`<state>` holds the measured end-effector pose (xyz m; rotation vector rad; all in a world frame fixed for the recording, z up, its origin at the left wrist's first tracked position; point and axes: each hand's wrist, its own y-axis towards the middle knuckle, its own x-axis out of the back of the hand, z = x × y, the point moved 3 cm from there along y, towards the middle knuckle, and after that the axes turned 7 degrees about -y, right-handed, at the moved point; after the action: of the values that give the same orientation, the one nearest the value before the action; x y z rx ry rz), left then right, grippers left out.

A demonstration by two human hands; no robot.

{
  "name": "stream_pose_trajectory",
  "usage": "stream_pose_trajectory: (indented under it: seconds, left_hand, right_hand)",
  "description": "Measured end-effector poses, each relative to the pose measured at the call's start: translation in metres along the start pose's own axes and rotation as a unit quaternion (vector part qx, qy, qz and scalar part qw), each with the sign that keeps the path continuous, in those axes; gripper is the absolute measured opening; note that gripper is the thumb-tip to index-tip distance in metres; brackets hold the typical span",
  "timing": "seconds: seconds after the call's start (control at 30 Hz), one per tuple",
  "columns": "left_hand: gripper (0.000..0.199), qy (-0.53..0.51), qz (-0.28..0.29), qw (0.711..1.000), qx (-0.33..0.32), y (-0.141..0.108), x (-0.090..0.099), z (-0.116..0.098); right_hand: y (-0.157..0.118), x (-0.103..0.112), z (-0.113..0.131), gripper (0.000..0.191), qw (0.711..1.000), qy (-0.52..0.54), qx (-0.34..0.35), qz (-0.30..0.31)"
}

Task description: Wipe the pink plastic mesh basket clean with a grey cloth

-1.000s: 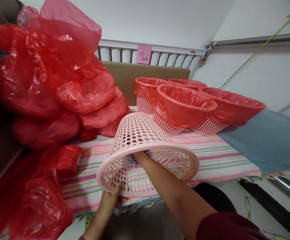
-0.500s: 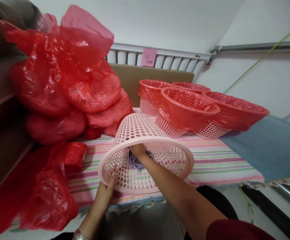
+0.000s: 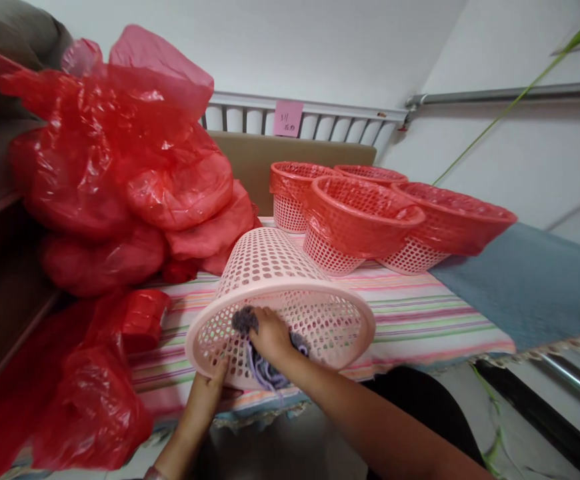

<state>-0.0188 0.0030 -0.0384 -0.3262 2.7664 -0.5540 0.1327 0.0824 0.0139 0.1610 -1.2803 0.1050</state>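
A pale pink perforated plastic basket (image 3: 270,267) lies on its side, its wide mouth facing me. With my left hand (image 3: 213,381) I grip the lower left of its rim, the thumb inside and the other fingers mostly hidden underneath. My right hand (image 3: 273,337) is in the basket's mouth, closed around a grey-purple cloth (image 3: 265,370) with stringy ends. One bunched part of the cloth sticks out past the fingers toward the left inner wall, and strands hang below the hand.
Several baskets lined with red bags (image 3: 365,213) stand behind to the right. Puffy red plastic bags (image 3: 170,173) are heaped at left, near a red roll (image 3: 145,317). A striped cloth (image 3: 420,320) covers the surface. Behind are a radiator (image 3: 250,119) and a pink note (image 3: 288,118).
My right hand has come from deep in the basket out toward its mouth, bringing the cloth with it. My left hand still holds the rim. The whole view has shifted slightly.
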Motion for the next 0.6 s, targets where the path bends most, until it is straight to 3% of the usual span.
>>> stream_pose_trajectory:
  seconds: [0.13,0.27,0.4,0.53,0.6]
  left_hand:
    - [0.063,0.002,-0.022,1.000,0.007,-0.004,-0.003,-0.003]
    - [0.068,0.005,-0.014,1.000,0.008,-0.009,-0.006,-0.005]
    - [0.071,0.044,0.001,0.999,0.008,-0.013,-0.002,-0.020]
    - [0.069,0.066,0.003,0.995,-0.076,-0.012,0.007,-0.037]
    - [0.074,0.063,0.007,0.997,-0.045,-0.010,0.010,-0.032]
  right_hand:
    - [0.072,0.000,-0.002,0.042,0.998,0.024,-0.015,-0.049]
    - [0.113,0.001,-0.009,0.042,0.983,0.116,-0.046,-0.136]
    - [0.122,-0.006,-0.014,0.042,0.982,0.131,-0.038,-0.133]
    - [0.120,-0.002,-0.016,0.043,0.986,0.110,-0.045,-0.120]
    - [0.114,0.002,-0.012,0.043,0.991,0.086,-0.037,-0.096]
